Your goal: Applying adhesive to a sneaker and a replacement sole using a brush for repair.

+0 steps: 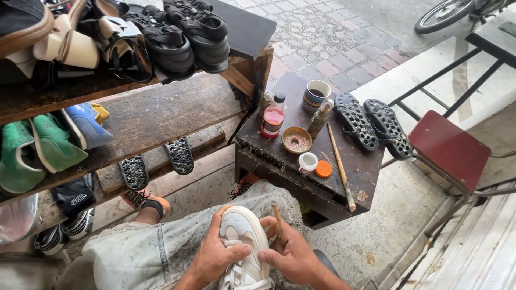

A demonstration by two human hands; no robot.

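**White sneaker held on the knee, small stick at its side**

The person sits low with a white sneaker (pixel 243 241) propped toe-up on the lap, over pale, stained trousers (pixel 134 252). The left hand (pixel 215 252) wraps the shoe from its left side, fingers (pixel 236 252) clamped across the upper near the laces. The right hand (pixel 293 252) presses against the shoe's right edge, its fingers closed on a short brown stick (pixel 279 223) that stands nearly upright, just beside the sole's rim.

Right in front of the knees stands a dark, scuffed wooden bench (pixel 371 166). On it sit a bottle of reddish liquid (pixel 273 118) with a dark cap, a striped cup (pixel 316 95), a brownish bottle (pixel 320 119) leaning by it, a shallow round dish (pixel 296 140), a small white pot (pixel 308 161) with an orange lid (pixel 323 169) lying just beside it, and a long wooden stick (pixel 339 166) lying lengthwise toward the front edge. Two black studded soles (pixel 371 126) lie side by side at the bench's far right corner.

To the left, a wooden shelf (pixel 161 115) carries black sandals (pixel 183 37) on top and green and blue shoes (pixel 48 142) below. A red-seated metal chair (pixel 450 147) stands to the right on the concrete floor.
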